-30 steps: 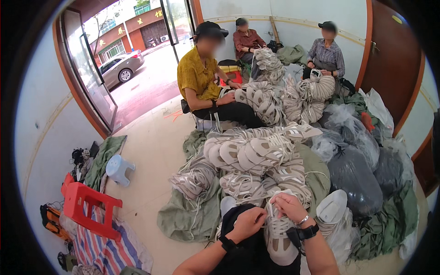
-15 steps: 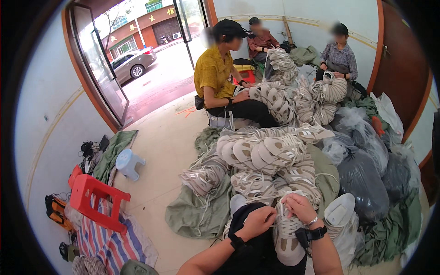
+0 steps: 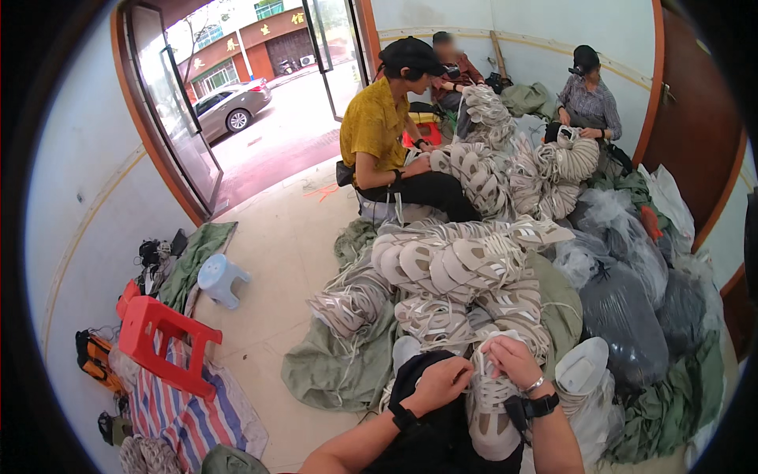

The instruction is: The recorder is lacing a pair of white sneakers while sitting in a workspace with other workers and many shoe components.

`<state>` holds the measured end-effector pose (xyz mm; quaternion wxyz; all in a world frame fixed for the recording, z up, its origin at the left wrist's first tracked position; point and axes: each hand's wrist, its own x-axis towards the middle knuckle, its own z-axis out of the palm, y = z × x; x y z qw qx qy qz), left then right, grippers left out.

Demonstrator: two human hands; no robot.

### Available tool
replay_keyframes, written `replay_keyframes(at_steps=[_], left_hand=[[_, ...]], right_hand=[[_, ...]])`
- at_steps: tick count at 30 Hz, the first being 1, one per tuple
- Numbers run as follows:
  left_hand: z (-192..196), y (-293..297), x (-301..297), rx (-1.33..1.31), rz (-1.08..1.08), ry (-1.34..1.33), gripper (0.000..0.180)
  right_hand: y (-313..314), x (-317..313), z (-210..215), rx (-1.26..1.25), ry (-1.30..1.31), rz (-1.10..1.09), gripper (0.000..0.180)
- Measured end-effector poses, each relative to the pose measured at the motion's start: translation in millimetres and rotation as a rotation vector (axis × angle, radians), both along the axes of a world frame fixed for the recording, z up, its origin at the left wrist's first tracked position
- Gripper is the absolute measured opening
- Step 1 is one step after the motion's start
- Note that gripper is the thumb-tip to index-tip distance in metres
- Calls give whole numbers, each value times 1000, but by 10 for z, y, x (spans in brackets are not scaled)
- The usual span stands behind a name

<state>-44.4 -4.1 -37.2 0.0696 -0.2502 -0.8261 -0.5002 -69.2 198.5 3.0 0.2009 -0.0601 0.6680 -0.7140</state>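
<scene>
While both hands work at lower centre, left hand (image 3: pixel 439 385) and right hand (image 3: pixel 512 363) pinch the laces of a white shoe (image 3: pixel 491 411), below the shoe pile (image 3: pixel 450 268).

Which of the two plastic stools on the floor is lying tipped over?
The red stool, beside the striped cloth, lies tipped over; the small pale blue stool stands upright.

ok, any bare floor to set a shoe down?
Bare floor between blue stool, doorway and green cloth. Crowded: shoe pile ahead, bags to the right. Both hands on one shoe.
</scene>
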Motion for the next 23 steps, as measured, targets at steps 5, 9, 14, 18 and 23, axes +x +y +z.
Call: replay_keyframes(at_steps=[5, 9, 14, 18, 23], left_hand=[[5, -7, -8, -33, 8, -3, 10], [-15, -17, -15, -4, 14, 43, 11], [11, -25, -66, 14, 6, 69, 9], [41, -9, -40, 62, 4, 8, 7], [15, -38, -6, 74, 2, -3, 9]], right_hand=[[-8, -25, -6, 19, -12, 9, 26], [-22, -30, -16, 17, -21, -10, 25], [-28, -72, -54, 13, 7, -10, 24], [-32, -66, -3, 40, 2, -5, 24], [-32, -51, -27, 29, -23, 10, 27]])
